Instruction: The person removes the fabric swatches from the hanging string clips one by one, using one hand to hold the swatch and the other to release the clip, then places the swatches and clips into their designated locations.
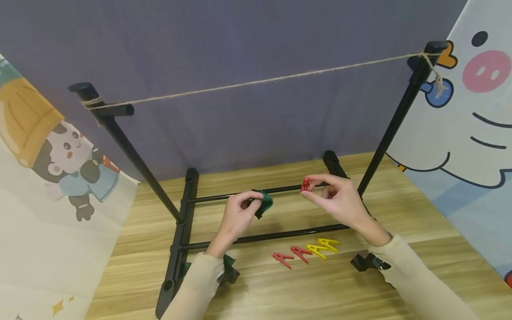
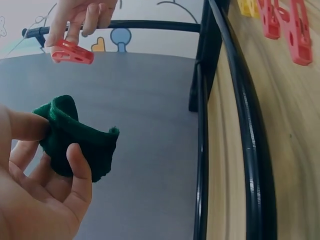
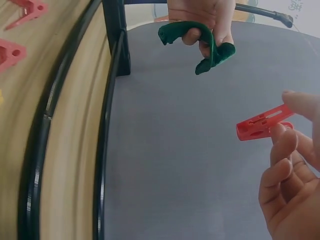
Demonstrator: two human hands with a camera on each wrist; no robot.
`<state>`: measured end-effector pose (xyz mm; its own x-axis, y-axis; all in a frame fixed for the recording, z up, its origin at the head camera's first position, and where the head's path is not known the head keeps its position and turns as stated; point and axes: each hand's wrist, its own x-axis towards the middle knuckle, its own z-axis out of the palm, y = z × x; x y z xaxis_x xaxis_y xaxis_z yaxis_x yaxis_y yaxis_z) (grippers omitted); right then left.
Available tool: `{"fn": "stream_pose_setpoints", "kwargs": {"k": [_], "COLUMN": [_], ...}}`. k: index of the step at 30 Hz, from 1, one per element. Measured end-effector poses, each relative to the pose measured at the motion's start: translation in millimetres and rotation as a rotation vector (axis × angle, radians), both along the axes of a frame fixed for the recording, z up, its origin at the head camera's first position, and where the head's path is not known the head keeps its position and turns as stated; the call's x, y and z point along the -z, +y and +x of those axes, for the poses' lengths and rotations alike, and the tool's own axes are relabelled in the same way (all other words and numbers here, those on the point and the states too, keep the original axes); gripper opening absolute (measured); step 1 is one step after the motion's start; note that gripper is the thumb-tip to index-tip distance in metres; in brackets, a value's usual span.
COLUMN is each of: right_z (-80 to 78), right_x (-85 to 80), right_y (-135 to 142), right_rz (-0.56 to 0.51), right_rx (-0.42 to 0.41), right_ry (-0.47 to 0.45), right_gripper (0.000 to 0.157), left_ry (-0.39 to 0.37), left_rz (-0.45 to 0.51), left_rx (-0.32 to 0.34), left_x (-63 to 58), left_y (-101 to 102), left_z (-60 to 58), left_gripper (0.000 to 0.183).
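Note:
A small dark green cloth [image 2: 82, 137] is pinched in my left hand [image 1: 237, 214], its free part folded over beyond the fingertips. My right hand [image 1: 337, 200] pinches a red clothespin [image 3: 261, 123] between thumb and fingers, its nose pointing toward the cloth. Both hands are raised over the frame's lower bars, apart from each other, and below the twine line [image 1: 256, 82] in the head view. On the wooden table lie two more red clothespins [image 1: 282, 259] and two yellow clothespins [image 1: 328, 243], side by side in a row nearer to me.
A black rack [image 1: 138, 162] stands on the table [image 1: 288, 293], with twine tied between its two uprights. Its two low crossbars [image 1: 288, 233] run beneath my hands. Another piece of green cloth [image 1: 229, 261] shows partly behind my left wrist. A grey panel [image 1: 256, 133] rises behind.

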<state>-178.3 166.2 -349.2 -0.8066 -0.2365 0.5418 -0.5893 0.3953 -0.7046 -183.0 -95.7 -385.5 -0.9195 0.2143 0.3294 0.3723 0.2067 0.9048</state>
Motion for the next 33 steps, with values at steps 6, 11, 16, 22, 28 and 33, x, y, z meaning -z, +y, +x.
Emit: {"fn": "stream_pose_setpoints", "kwargs": {"k": [6,11,16,22,28,33], "right_z": [1.4,2.4,3.6,5.8,9.7,10.3], "right_x": [9.0,13.7,18.1,23.8,28.2,37.3], "right_y": [-1.3,-2.9,-3.5,-5.8,-10.4,-11.4], "right_rz": [0.013,0.019,0.012,0.019,0.042,0.042], "right_rx": [-0.003,-0.008,-0.018,-0.022,-0.012,-0.017], "right_ry": [-0.018,-0.031,-0.055,-0.129,-0.187,-0.246], "right_gripper": [0.031,0.030,0.030,0.029,0.031,0.032], "left_ry": [-0.014,0.001,-0.002,-0.031,-0.010,-0.007], "left_rz": [-0.039,-0.026,-0.034,-0.057,-0.070,-0.099], "left_rx": [-0.007,0.011,-0.004,-0.026,-0.032,-0.071], "left_x": [-4.8,-1.2,2.1,6.5,9.8,12.1], "left_y": [-1.8,-4.1,-6.6,-10.0,-15.5,-18.7], "left_z": [7.1,9.6,12.3,16.2,18.8,20.8], "left_gripper": [0.015,0.015,0.017,0.017,0.013,0.010]}}
